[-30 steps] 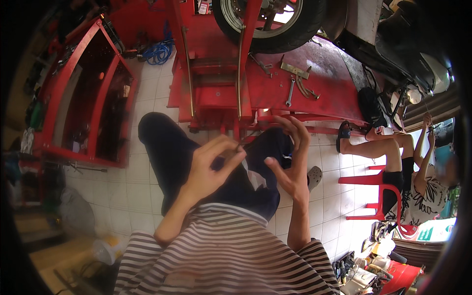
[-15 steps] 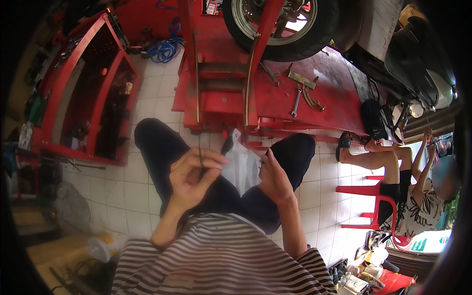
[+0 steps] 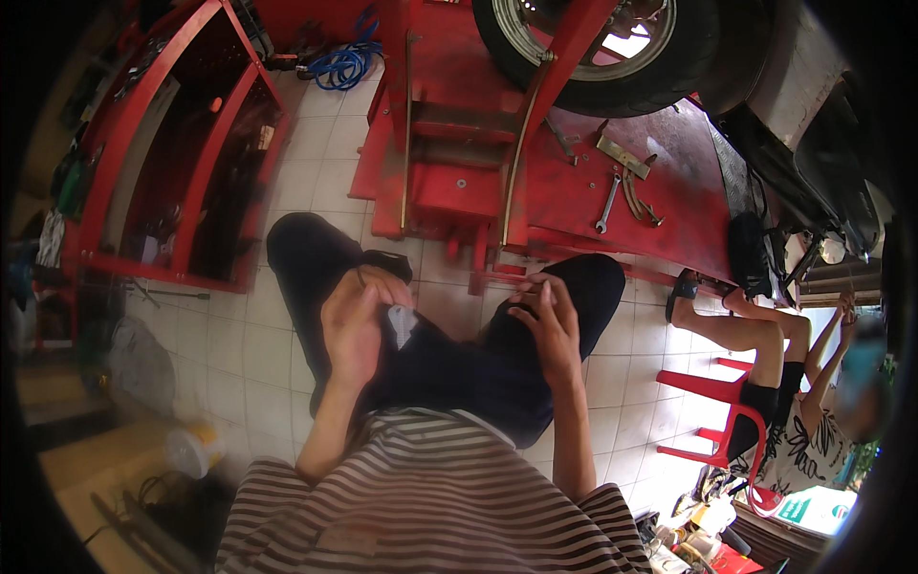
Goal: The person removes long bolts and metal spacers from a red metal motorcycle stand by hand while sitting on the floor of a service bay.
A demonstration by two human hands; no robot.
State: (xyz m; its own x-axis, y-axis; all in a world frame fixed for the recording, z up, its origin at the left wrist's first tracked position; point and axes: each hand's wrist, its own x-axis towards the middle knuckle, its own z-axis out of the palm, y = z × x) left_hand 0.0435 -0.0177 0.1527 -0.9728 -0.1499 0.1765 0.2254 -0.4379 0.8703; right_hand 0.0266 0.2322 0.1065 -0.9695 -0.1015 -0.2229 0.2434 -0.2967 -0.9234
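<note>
My left hand [image 3: 352, 330] is closed over my left thigh, its fingers curled around a crumpled white translucent packet [image 3: 401, 327], a sheet or small bag. Only part of the packet shows beyond the fingers. A thin dark strip also shows at these fingers, too small to name. Above my right knee is my right hand [image 3: 553, 325], thumb and fingers drawn together; whether something small is between them I cannot make out. Dark trousers [image 3: 449, 368] cover my legs beneath both hands.
Ahead stands a red lift platform [image 3: 574, 210] under a motorcycle wheel [image 3: 703, 67]; on it lie a wrench [image 3: 607, 206], a metal bracket [image 3: 622, 156] and small parts. A red cabinet [image 3: 196, 206] and blue hose [image 3: 342, 69] are left. A person sits right on a red chair [image 3: 703, 386].
The white packet has left the space between my hands and is bunched in my left hand. My hands have moved farther apart, and the view has shifted slightly.
</note>
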